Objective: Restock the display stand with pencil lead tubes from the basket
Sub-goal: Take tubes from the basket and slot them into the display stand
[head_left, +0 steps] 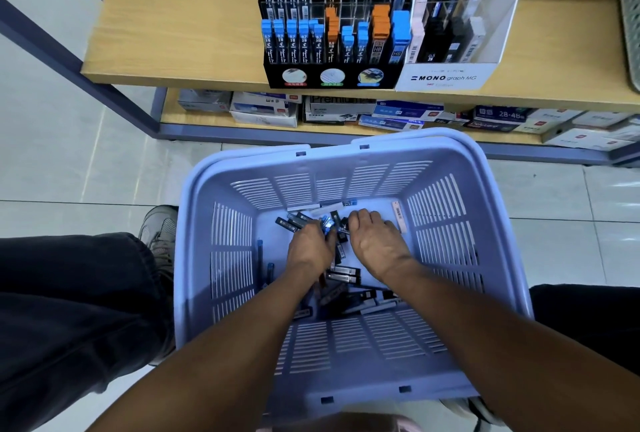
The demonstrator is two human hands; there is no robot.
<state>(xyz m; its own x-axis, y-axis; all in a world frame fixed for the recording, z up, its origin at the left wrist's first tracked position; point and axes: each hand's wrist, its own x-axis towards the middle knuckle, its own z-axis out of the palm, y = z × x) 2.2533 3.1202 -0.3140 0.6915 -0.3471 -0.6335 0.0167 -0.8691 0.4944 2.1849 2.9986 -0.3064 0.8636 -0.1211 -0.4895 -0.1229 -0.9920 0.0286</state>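
A wooden shelf (173, 33) above pale floor tiles (69, 154) carries the stand (329, 75). Below, both hands reach into the basket (214, 293): left hand (310, 248) grips tubes (341, 274); right hand (375, 244) fingers curl, grip hidden.

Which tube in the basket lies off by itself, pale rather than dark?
The pale barcoded tube against the basket's far right corner, beyond the right hand; the others are dark.
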